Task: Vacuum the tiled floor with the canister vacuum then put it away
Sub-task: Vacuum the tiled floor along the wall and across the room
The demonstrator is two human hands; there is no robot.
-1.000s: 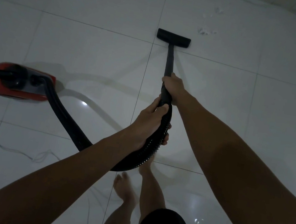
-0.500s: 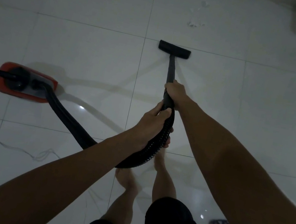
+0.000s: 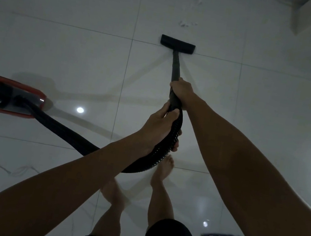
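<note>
**Nozzle short of the debris**

The floor nozzle (image 3: pixel 177 44) lay flat on the tiled floor (image 3: pixel 59 51), its wand (image 3: pixel 175 68) running straight back. Debris (image 3: pixel 185 23) sat just beyond. The right hand (image 3: pixel 181 90) gripped the wand farther forward; the left hand (image 3: pixel 159 124) clasped the hose (image 3: pixel 63 127) behind.

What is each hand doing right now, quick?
Left hand: closed, gripping the ribbed hose.
Right hand: closed, gripping the wand.
</note>
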